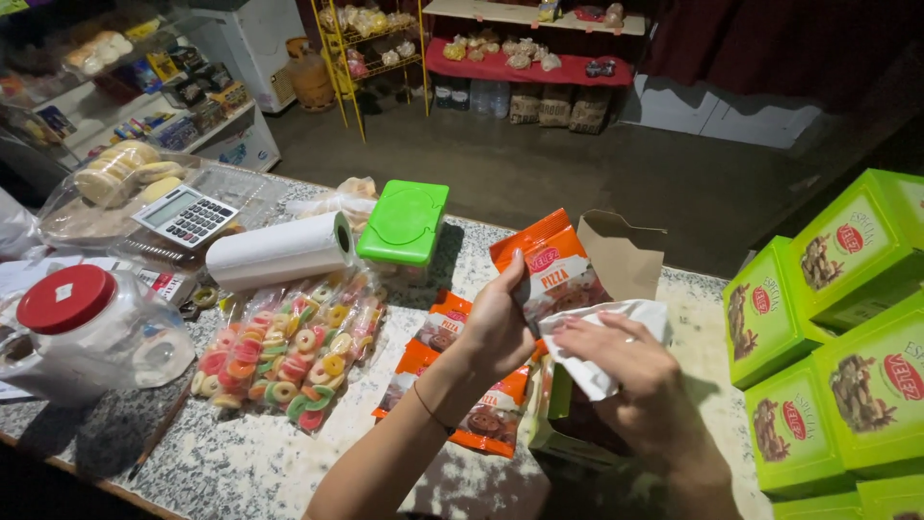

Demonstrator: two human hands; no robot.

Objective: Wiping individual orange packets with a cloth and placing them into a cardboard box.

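My left hand grips the lower edge of an orange snack packet and holds it upright over the speckled stone counter. My right hand is closed on a white plastic bag just right of the packet. Behind both stands an open brown paper bag. More orange packets lie flat under my left wrist, beside a small green carton.
Bags of ring-shaped gummy sweets, a white roll, a green-lidded tub, a calculator and a red-lidded clear jar sit to the left. Stacked green boxes fill the right. Shelves with goods stand beyond.
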